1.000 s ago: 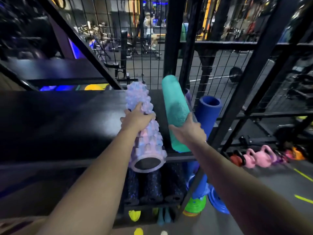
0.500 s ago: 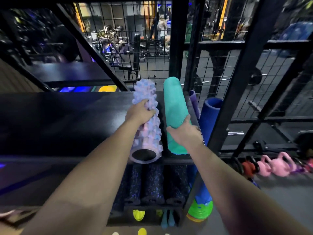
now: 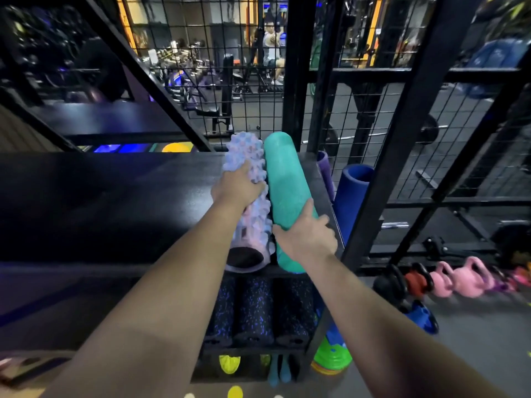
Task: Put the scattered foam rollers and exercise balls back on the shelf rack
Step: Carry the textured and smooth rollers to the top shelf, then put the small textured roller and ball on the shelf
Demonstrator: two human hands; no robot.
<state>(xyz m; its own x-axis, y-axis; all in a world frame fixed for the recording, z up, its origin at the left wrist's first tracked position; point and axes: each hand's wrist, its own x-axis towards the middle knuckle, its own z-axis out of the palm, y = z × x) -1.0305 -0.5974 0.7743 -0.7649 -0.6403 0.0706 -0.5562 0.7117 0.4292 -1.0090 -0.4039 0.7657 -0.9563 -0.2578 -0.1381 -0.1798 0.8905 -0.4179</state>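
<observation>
1. We see the left hand (image 3: 238, 188) on top of the bumpy roller (image 3: 244, 150). Its fingers are curled over the roller's upper middle and grip it.
2. The bumpy roller lies lengthwise on the black shelf (image 3: 115, 202). Its far end runs past the left fingertips toward the wire mesh (image 3: 230, 67). Its hollow end sits nearer us than the fingers, at the shelf's front edge.
3. The right hand (image 3: 306, 237) grips the near half of the teal roller (image 3: 283, 173), with the thumb laid across the top and the fingers wrapped round the right side.
4. The teal roller lies on the same shelf, just right of the left fingers, its side touching the bumpy roller. Its near end reaches the front edge under the right hand.
5. Right of the right fingers, a blue roller (image 3: 352, 191) stands upright beside the shelf. A purple roller (image 3: 326, 170) is between it and the shelf.
6. Below both hands, on a lower level, dark speckled rollers (image 3: 254, 308) lie side by side.
7. Well off to the right of the right fingers, kettlebells (image 3: 468, 278) line the floor. Green discs (image 3: 330, 357) are stacked low by the rack.
</observation>
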